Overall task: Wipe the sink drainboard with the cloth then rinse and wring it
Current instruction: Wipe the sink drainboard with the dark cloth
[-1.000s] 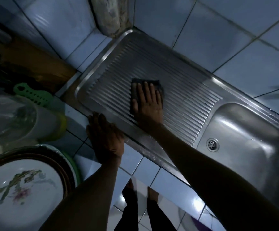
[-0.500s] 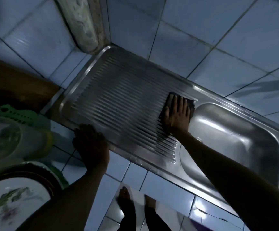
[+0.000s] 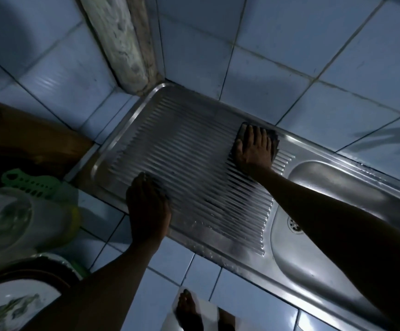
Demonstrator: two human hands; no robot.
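We see the dark folded cloth [image 3: 274, 139] lying at the far edge of the ribbed stainless-steel drainboard [image 3: 189, 163], close to the tiled wall and near the sink basin [image 3: 337, 201]. Our right hand [image 3: 254, 149] presses it flat, fingers straight and spread. Our left hand [image 3: 147, 206] rests on the drainboard's near rim, fingers relaxed, holding nothing. A green perforated plastic piece [image 3: 26, 185] lies on the counter to the left.

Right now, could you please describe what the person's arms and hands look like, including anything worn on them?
Both forearms are bare as far as the frame shows: no sleeves or gloves. The left hand and the right hand show no watch, bracelet or ring that I can make out, though the light is dim. The right hand's fingers are bare too. No markings are visible on either arm.
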